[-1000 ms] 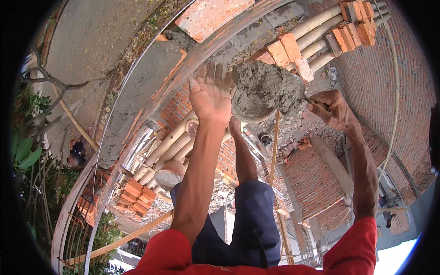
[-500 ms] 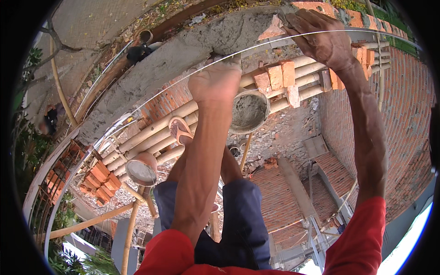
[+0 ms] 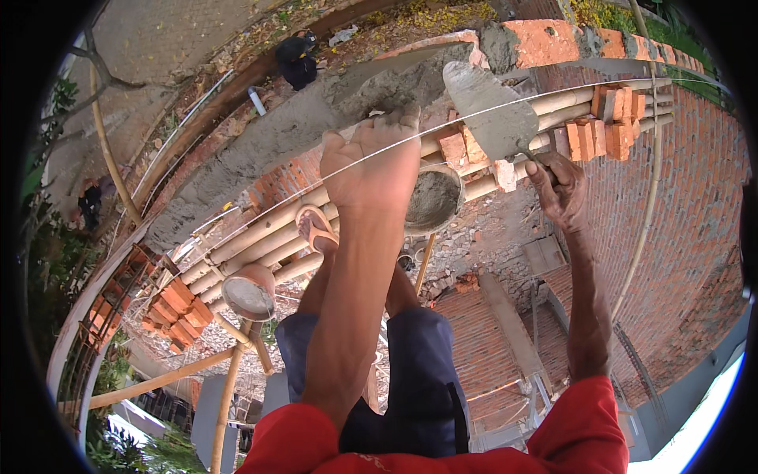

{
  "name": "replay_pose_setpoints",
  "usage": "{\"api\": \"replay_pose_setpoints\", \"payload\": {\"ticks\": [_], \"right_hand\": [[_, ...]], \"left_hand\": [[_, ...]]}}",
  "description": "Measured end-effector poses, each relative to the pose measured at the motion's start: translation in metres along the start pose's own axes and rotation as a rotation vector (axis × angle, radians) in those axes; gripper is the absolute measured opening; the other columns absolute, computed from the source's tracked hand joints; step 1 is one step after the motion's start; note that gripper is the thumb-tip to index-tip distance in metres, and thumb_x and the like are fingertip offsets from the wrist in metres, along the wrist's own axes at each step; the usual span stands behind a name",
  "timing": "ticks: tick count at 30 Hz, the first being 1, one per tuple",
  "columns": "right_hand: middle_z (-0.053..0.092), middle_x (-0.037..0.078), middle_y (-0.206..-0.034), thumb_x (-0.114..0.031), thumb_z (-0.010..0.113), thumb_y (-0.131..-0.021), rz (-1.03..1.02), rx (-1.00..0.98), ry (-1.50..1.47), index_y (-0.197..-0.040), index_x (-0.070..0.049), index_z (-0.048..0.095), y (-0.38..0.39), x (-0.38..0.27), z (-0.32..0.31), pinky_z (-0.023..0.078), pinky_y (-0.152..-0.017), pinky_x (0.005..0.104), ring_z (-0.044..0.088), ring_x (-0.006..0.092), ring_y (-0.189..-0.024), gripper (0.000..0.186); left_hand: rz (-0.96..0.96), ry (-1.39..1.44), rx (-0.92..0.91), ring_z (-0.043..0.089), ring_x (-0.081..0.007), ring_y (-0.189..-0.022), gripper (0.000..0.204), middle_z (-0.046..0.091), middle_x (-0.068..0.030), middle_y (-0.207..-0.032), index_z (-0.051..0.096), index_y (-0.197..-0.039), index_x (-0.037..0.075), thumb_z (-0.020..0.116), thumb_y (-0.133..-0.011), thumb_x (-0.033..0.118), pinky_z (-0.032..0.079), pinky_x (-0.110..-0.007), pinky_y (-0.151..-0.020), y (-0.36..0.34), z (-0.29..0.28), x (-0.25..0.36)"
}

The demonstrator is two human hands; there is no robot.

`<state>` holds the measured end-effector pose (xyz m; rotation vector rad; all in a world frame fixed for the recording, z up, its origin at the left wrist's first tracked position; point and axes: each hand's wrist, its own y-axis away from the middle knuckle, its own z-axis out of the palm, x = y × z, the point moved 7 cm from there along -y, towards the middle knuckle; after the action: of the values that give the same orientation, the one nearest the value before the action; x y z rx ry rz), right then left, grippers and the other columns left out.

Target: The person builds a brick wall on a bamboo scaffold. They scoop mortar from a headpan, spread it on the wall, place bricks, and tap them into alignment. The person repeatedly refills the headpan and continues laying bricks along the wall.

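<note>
Close to our body, red sleeves [image 3: 580,423] sit at five and seven o'clock, and from them our bare forearms reach away toward twelve. Our hands are well apart. The left hand [image 3: 369,178] is the more central one, palm turned up to us, fingers loosely spread, with nothing visible in its grasp. The right hand [image 3: 559,189], near two o'clock, is closed around the handle of a trowel [image 3: 489,101]. From that fist the trowel's long axis runs toward half past ten, its rounded tip farthest from us.

A white string [image 3: 438,129] crosses our view past the left palm and the blade. From the left hand, a pail [image 3: 461,192] of mortar lies at four o'clock; from the right, near nine.

Just beyond the left fingers, at twelve o'clock from them, lies the grey mortar bed [image 3: 379,88] along the wall top, stretching from eight toward two. We judge blade to bed the deciding relation: the left hand is nearer its middle, while the trowel tip lies beside its two o'clock end, slanting across its line. We cannot tell whether fingertips or blade touch it. Farther along, toward one o'clock, stands a row of orange bricks [image 3: 549,42].
</note>
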<state>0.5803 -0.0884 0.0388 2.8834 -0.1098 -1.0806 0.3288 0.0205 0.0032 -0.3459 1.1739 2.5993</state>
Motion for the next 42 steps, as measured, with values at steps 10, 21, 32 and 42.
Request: {"api": "replay_pose_setpoints", "payload": {"ticks": [10,21,32,42], "right_hand": [[0.069,0.011,-0.083,-0.043,0.063,-0.104,-0.181,-0.192,0.007,-0.090,-0.005,0.071,-0.059,0.034,0.062,0.053,-0.068,0.0434,0.067,0.0325,-0.077,0.040],[0.049,0.004,-0.074,-0.035,0.063,-0.107,0.046,-0.245,-0.230,-0.085,0.002,0.062,-0.065,0.063,-0.004,0.040,-0.063,0.0362,0.044,0.0154,-0.069,0.043],[0.060,0.002,-0.072,-0.034,0.060,-0.108,0.559,-0.106,-0.696,-0.086,-0.003,0.066,0.064,0.064,0.015,0.044,-0.057,0.0276,0.055,0.0094,-0.064,0.039],[0.055,0.000,-0.062,-0.040,0.064,-0.105,1.010,-0.416,-0.347,-0.081,-0.007,0.059,0.210,0.051,0.200,0.042,-0.046,0.0271,0.052,0.0083,-0.053,0.041]], "left_hand": [[0.077,-0.174,0.148,0.025,-0.0393,-0.154,0.063,0.028,-0.0248,-0.162,0.029,-0.150,-0.008,0.043,-0.110,0.038,0.019,-0.057,-0.131,0.090,-0.066,0.058],[0.019,-0.415,0.156,0.043,-0.0367,-0.148,0.057,0.049,-0.0229,-0.155,0.051,-0.146,0.000,0.048,-0.109,0.044,0.027,-0.056,-0.128,0.156,-0.150,0.138],[0.185,-0.553,-0.039,0.035,-0.0374,-0.153,0.058,0.041,-0.0234,-0.162,0.042,-0.152,0.002,0.043,-0.111,0.043,0.028,-0.056,-0.128,0.213,-0.124,0.237],[0.678,-0.708,0.754,0.044,-0.0323,-0.143,0.053,0.044,-0.0145,-0.153,0.035,-0.154,0.009,0.037,-0.113,0.042,0.038,-0.057,-0.121,0.331,-0.237,0.428]]}}
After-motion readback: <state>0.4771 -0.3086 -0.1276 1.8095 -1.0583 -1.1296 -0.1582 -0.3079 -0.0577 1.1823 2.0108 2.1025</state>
